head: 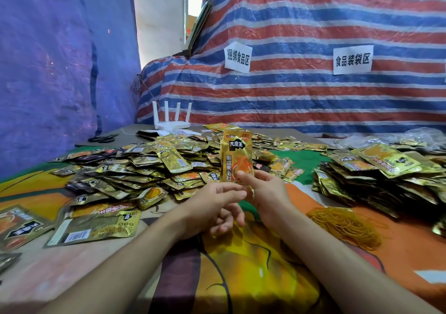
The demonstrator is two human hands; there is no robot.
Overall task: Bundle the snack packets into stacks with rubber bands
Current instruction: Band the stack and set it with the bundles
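Observation:
My right hand (pixel 268 193) holds a gold snack packet stack (pixel 236 154) upright by its lower end, thumb across the front. My left hand (pixel 214 205) reaches in from the left, its fingertips meeting the right hand just below the stack. There they seem to pinch a thin yellow rubber band (pixel 252 192); the other fingers curl underneath. A loose heap of rubber bands (pixel 345 226) lies on the cloth to the right of my right forearm.
A wide heap of loose gold packets (pixel 144 169) covers the left and middle of the table, and a taller pile (pixel 376 176) sits at the right. A white router (pixel 171 120) and black scissors (pixel 102 138) lie at the back. A striped tarp (pixel 313 96) rises behind.

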